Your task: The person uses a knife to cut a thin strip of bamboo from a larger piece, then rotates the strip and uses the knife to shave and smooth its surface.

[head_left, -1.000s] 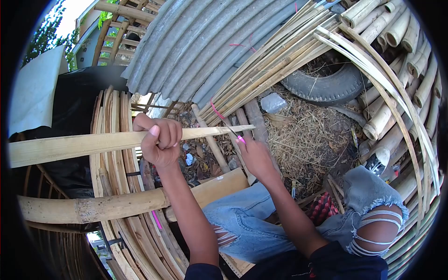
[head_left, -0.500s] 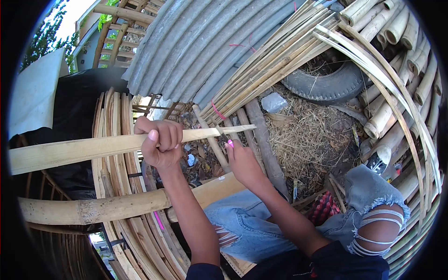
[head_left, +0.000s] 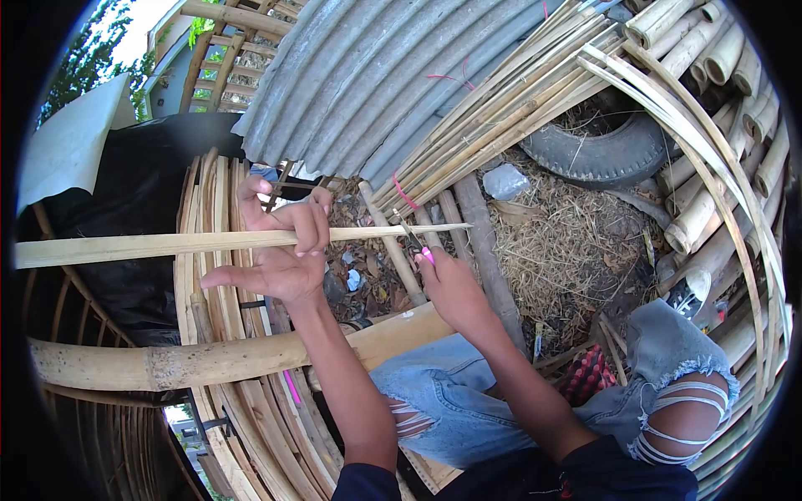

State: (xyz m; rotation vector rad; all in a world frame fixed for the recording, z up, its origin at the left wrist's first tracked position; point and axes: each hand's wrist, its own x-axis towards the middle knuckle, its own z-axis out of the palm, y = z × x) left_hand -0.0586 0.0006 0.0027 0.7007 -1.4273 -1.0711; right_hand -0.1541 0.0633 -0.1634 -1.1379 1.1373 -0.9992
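A long pale bamboo strip [head_left: 150, 245] runs from the left edge to a pointed tip right of centre. My left hand [head_left: 288, 242] is around its middle, the strip lying across the palm, with thumb and forefinger spread wide and the other fingers bent over it. My right hand [head_left: 451, 288] is closed round the pink handle of a knife [head_left: 411, 235], whose blade is up against the strip near its tip. Below both hands a thick bamboo pole [head_left: 225, 356] lies crosswise.
Split bamboo slats [head_left: 219, 200] are stacked at left. Corrugated sheets [head_left: 351, 75] stand ahead, beside a tied strip bundle [head_left: 501, 108]. A tire [head_left: 601, 154], bamboo poles [head_left: 710, 200] and curved strips are at right. Dry straw [head_left: 568, 250] covers the ground.
My left hand has opened from its fist round the strip, fingers and thumb spreading. The strip is turned, showing a narrower face. The view has shifted slightly.
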